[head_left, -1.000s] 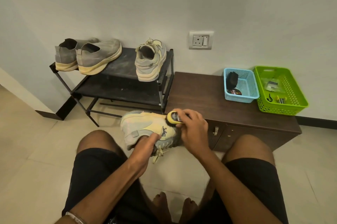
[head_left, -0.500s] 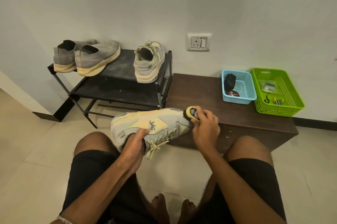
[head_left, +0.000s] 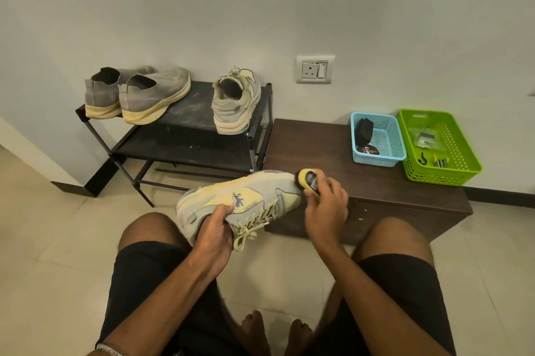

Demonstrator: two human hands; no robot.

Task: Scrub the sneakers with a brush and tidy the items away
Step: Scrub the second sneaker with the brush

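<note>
A grey and pale-yellow sneaker (head_left: 249, 196) lies on its side in the air above my knees, toe to the right. My left hand (head_left: 215, 235) grips it at the collar, fingers curled inside the opening. My right hand (head_left: 325, 206) holds a small yellow-backed brush (head_left: 307, 179) with its bristles pressed on the sneaker's toe. Its matching sneaker (head_left: 236, 102) stands on the black shoe rack (head_left: 191, 150), heel toward me. Two grey slip-on shoes (head_left: 139, 95) sit at the rack's left end.
A low dark-brown cabinet (head_left: 341, 158) stands right of the rack. On it are a blue basket (head_left: 377, 140) with a black item and a tin, and a green basket (head_left: 440, 147) with small tools. A wall socket (head_left: 315, 69) is above. My bare feet rest on the tiled floor.
The sneaker has been turned so its toe points right, and lifted. The brush has travelled from the upper near the laces out to the toe tip. The camera view shifted slightly.
</note>
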